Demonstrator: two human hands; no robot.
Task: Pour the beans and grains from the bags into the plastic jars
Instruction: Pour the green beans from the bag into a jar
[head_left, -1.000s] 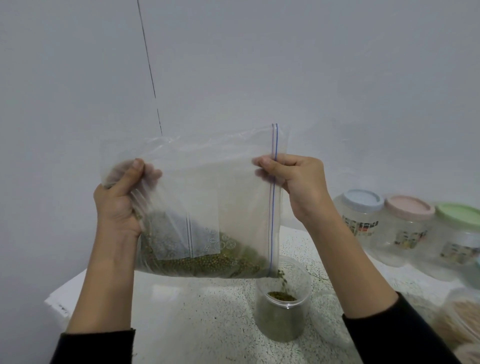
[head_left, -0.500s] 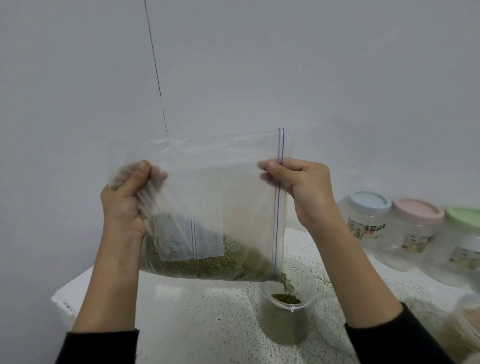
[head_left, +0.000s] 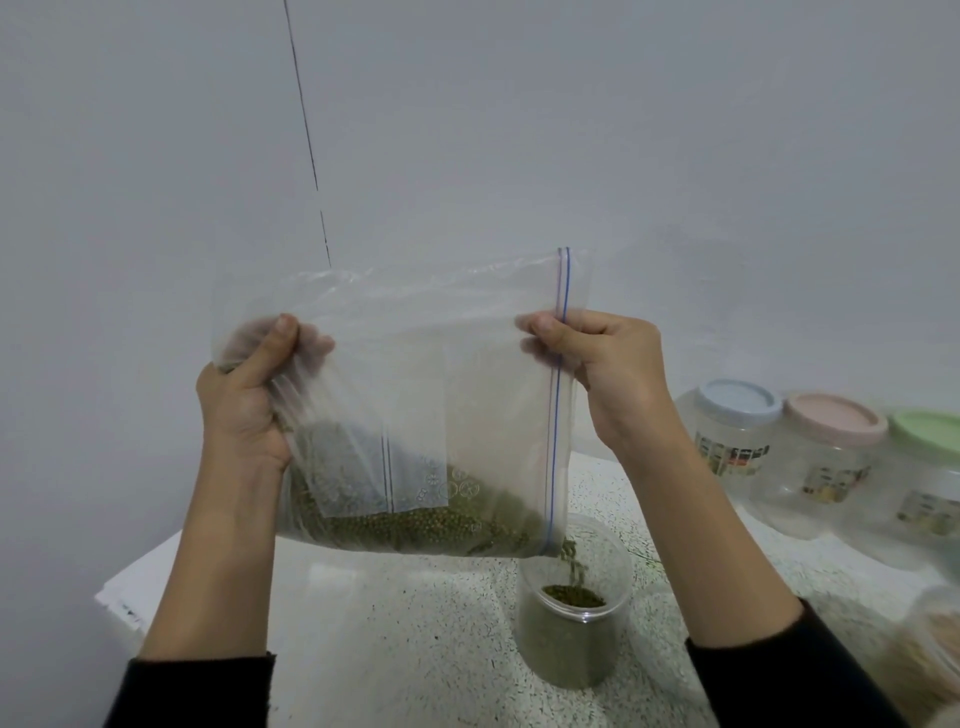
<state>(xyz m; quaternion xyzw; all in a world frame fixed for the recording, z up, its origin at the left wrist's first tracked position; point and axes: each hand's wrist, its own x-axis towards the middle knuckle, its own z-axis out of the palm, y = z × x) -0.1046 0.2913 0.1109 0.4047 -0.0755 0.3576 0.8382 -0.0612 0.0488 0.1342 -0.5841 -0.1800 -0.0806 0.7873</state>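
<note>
Clear zip bag (head_left: 467, 395) gripped by left hand (head_left: 244, 410) and right hand (head_left: 613, 374) — green beans (head_left: 415, 525) trickling from corner above open jar (head_left: 574, 608); best kept centred there, tilt gentle.

We face a plain grey-white wall (head_left: 675, 130) filling the upper frame, a thin dark line (head_left: 306, 130) running down its upper left. Below, we see a white speckled tabletop (head_left: 415, 623) under soft, even light.

Bag (head_left: 415, 405) held above table (head_left: 363, 623), between left hand (head_left: 249, 395) and right hand (head_left: 602, 364). Beans (head_left: 415, 525) low in bag. Open jar (head_left: 574, 597) under bag's right corner. Lidded jars (head_left: 737, 431) at right, against wall.
</note>
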